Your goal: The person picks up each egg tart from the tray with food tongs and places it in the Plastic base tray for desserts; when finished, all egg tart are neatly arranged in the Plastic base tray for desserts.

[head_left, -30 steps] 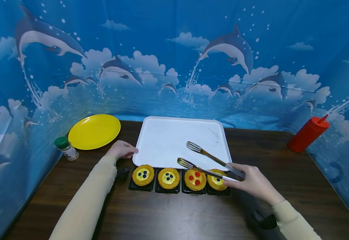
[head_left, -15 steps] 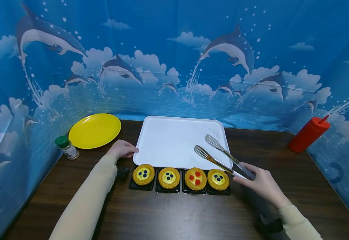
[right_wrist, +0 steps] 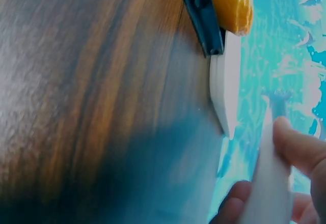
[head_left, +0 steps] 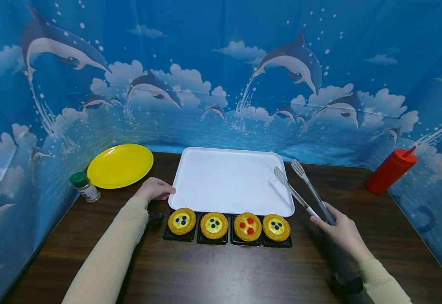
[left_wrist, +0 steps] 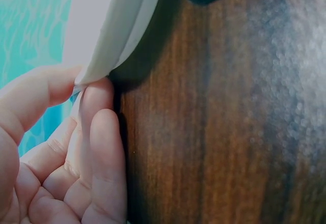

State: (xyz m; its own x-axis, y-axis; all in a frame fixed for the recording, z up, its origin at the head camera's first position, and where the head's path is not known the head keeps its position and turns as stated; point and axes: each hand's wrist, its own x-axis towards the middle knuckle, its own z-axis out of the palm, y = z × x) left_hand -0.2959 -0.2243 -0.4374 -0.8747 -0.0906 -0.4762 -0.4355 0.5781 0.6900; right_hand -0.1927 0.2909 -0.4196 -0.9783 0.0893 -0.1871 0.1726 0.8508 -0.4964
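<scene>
My left hand (head_left: 154, 189) pinches the left rim of the white tray (head_left: 228, 181), thumb on one side and fingers under it, as the left wrist view shows up close. In my right hand (head_left: 342, 230) is a pair of metal tongs (head_left: 308, 196), held near the handle end with the two slotted tips spread apart. The tongs point up and away, over the tray's right edge, with nothing between their tips. Along the tray's front edge sit several egg tarts on black square holders; one tart (head_left: 247, 226) has red dots, another tart (head_left: 276, 227) has dark blue dots.
A yellow plate (head_left: 120, 166) lies at the back left, with a green-capped spice jar (head_left: 85, 187) beside it. On the far right stands a red squeeze bottle (head_left: 391, 171). A blue dolphin-print curtain (head_left: 221, 76) hangs behind the dark wooden table (head_left: 221, 274).
My right hand has moved right with the tongs, whose tips swung from over the tarts and tray to the tray's right edge. My left hand has stayed at the tray's rim.
</scene>
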